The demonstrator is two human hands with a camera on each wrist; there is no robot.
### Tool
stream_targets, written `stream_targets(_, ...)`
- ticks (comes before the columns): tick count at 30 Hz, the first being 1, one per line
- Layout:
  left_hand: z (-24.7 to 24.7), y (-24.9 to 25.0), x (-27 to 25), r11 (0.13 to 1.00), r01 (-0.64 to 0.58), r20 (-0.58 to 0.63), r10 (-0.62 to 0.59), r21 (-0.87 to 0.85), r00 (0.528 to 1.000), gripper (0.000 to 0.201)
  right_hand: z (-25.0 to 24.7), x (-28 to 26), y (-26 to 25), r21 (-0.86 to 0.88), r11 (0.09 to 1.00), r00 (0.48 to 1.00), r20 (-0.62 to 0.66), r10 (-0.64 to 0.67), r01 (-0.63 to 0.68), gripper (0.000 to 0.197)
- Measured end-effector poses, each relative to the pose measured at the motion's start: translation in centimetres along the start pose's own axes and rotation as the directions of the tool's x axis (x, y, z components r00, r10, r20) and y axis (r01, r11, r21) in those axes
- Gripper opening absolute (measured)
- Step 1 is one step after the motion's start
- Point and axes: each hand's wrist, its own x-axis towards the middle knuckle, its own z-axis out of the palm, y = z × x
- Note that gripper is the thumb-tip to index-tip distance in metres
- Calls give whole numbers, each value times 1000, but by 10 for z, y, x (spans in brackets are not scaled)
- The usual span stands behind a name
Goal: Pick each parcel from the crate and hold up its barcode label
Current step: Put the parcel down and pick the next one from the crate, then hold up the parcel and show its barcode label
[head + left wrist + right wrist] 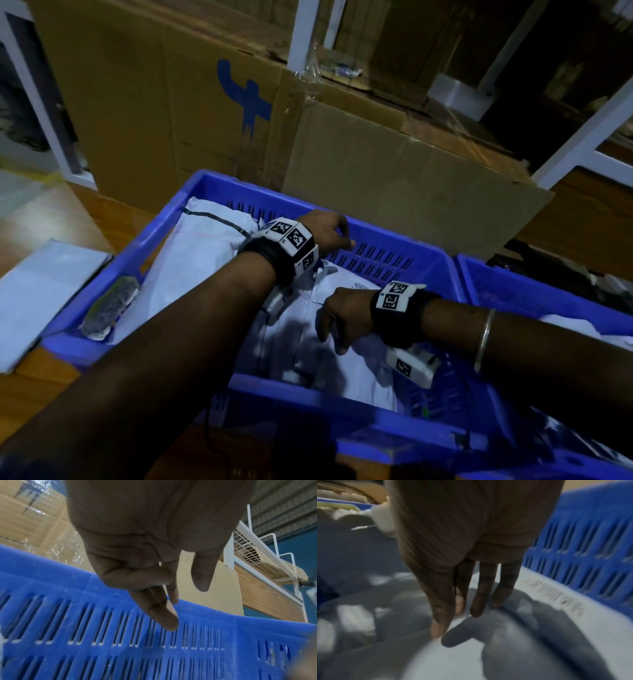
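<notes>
1. Blue crate (428, 240) held several white poly-bag parcels; the top parcel (352, 363) lay toward the crate's right half, just inside its far slotted wall.
2. Right hand (337, 317) hovered low over that parcel, fingers (485, 588) straight and pointing down, nothing gripped; contact unclear, frame blurred.
3. Left hand (325, 231) was near the crate's far wall, fingers loosely relaxed, empty.
4. Barcode label (556, 596) sat on the parcel's side nearest the far wall.
5. Parcel likely light, soft, slippery film; best pinched at an edge, off the label.
</notes>
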Motion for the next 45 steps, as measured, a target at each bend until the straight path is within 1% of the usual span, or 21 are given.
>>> stream_targets(7, -2, 2, -1, 1000, -5, 4, 5, -9, 1000, 37, 11, 6, -6, 22, 1000, 997, 73, 3, -5, 43)
stream_targets(10, -2, 2, -1, 1000, -8, 3, 8, -14, 1000, 37, 17, 8, -7, -16, 1000, 995, 104, 12, -10, 46)
stream_targets(13, -2, 2, 0, 1000, -6, 7, 6, -23, 1000, 38, 23, 8, -10, -84, 996, 990, 143, -8, 20, 45)
stream_targets(15, -2, 3, 0, 1000, -10, 7, 10, -24, 1000, 38, 23, 5, -8, -63, 997, 992, 119, -29, 37, 43)
stream_targets(19, -2, 2, 0, 1000, -16, 1, 16, -16, 1000, 39, 10, -12, 2, 93, 995, 999, -13, -45, 46, 33)
stream_targets(22, -3, 2, 0, 1000, -15, -5, 15, -9, 1000, 39, -4, -29, 10, 146, 989, 998, -59, 7, 2, 27)
stream_targets(25, -4, 1, 0, 1000, -14, -21, 13, -21, 1000, 38, -16, -46, 20, 170, 985, 987, -146, 69, -43, 26)
stream_targets(27, -4, 1, -1, 999, -17, -32, 16, -35, 999, 36, -23, -58, 27, 229, 973, 973, -214, 84, -34, 26)
stream_targets(30, -4, 1, -1, 998, -28, -52, 25, -52, 998, 30, -33, -74, 36, 378, 924, 947, -312, 75, 51, 22)
stream_targets(33, -4, 0, -2, 998, -24, -66, 20, -66, 998, 24, -36, -85, 42, 520, 841, 926, -372, 62, 152, 14)
stream_targets(36, -6, 3, -4, 996, -38, -89, 31, -80, 996, 26, -40, -98, 44, 649, 724, 910, -409, 74, 232, 13)
stream_targets(38, -7, 4, -6, 995, -56, -110, 46, -86, 993, 28, -48, -107, 44, 691, 665, 878, -466, 111, 282, 21)
stream_targets(39, -8, 5, -6, 993, -74, -121, 63, -89, 991, 28, -52, -112, 44, 698, 645, 856, -500, 128, 311, 20)
stream_targets(42, -12, 10, -9, 986, -129, -143, 113, -106, 983, 26, -62, -123, 43, 711, 605, 793, -573, 205, 358, 25)
stream_targets(43, -13, 10, -10, 983, -136, -151, 118, -120, 982, 30, -64, -125, 43, 716, 596, 773, -588, 236, 363, 26)
stream_targets(44, -13, 11, -11, 980, -148, -164, 126, -133, 978, 41, -66, -126, 45, 719, 595, 754, -599, 268, 360, 25)
stream_targets(45, -13, 11, -12, 972, -179, -182, 151, -149, 972, 58, -67, -126, 47, 718, 602, 736, -608, 298, 350, 20)
